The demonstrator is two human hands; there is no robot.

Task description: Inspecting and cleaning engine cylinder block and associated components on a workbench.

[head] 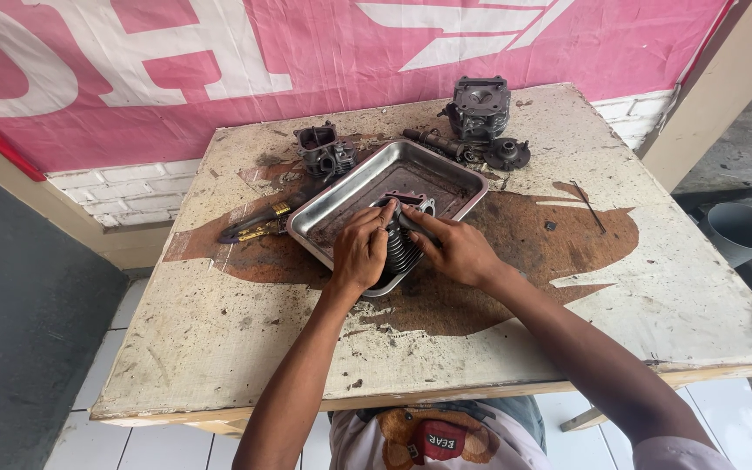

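Note:
A dark finned engine cylinder (400, 246) lies in a shallow steel tray (354, 187) on the worn white table (654, 287). My left hand (360, 252) grips the cylinder from the left side. From the right, my right hand (456, 248) holds it, fingers over its top end near the flange. Both hands cover much of the cylinder's body, and only some fins and the pale flange show between them.
Behind the tray lie a small carburettor-like part (325, 150), a cylinder head (479, 106), a round gear piece (508, 153) and a shaft (433, 142). Pliers with yellow marks (258, 224) rest left of the tray. A pink banner hangs behind; a grey bucket (743, 231) stands at right.

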